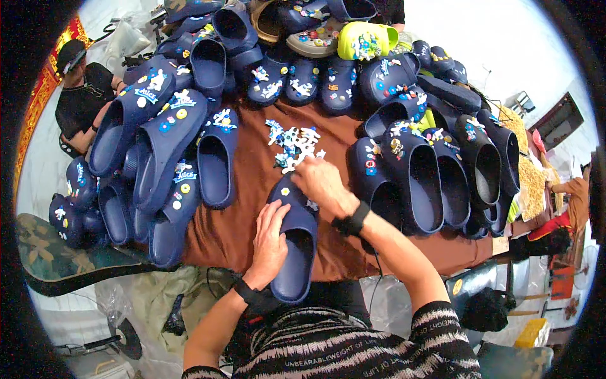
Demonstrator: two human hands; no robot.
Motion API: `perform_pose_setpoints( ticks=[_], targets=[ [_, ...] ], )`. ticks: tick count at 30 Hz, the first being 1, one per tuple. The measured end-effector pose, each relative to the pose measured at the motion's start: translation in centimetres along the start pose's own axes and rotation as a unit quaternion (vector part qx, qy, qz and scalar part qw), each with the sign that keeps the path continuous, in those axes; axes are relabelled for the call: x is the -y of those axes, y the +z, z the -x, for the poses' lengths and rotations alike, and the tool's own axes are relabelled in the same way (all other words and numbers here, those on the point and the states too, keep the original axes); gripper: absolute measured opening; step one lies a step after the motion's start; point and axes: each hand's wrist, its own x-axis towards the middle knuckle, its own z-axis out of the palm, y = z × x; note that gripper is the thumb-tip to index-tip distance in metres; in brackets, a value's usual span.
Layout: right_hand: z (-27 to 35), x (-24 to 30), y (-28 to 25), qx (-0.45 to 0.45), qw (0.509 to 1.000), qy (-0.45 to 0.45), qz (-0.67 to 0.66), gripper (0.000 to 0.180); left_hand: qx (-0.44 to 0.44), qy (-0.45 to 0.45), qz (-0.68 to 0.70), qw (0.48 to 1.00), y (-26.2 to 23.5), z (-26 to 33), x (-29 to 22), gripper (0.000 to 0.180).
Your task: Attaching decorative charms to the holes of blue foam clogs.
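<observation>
A navy blue clog lies in front of me, its toe pointing away. My left hand grips it along the left side, fingers over the upper. A small pale charm with a yellow middle sits on the toe, and a whitish charm shows beside my right wrist. My right hand is over the far right of the toe with its fingers curled; what they hold, if anything, is hidden. Just beyond the fingertips is a loose heap of white and blue shoe charms.
Many decorated navy clogs stand around the brown cloth, in a left group, a right group and a far row. A lime green clog lies at the back. Another person is at the far left.
</observation>
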Motion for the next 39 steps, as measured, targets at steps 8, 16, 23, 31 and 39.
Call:
perform_pose_setpoints(
  ticks=[8, 16, 23, 31, 39],
  targets=[
    [5.6, 2.2, -0.5, -0.088, 0.995, -0.028, -0.027, 0.016, 0.001, 0.003, -0.008, 1.0, -0.1, -0.2, 0.1, 0.065],
    [5.2, 2.2, -2.0, -0.056, 0.995, 0.038, -0.07, 0.028, -0.009, 0.004, 0.006, 1.0, 0.3, -0.1, 0.0, 0.066],
    [4.5, 0.0, -0.7, 0.032, 0.987, 0.084, -0.129, 0.031, -0.001, -0.009, 0.009, 1.0, 0.2, -0.2, -0.5, 0.066],
    [5.1, 0.4, -0.6, -0.011, 0.982, 0.098, -0.163, 0.02, -0.002, -0.001, 0.006, 1.0, 0.2, -0.3, -0.2, 0.066],
    [6.0, 0.9, -1.6, 0.018, 0.987, 0.095, -0.13, 0.029, 0.007, -0.008, -0.002, 1.0, 0.1, -0.1, -0.3, 0.065]
  ],
)
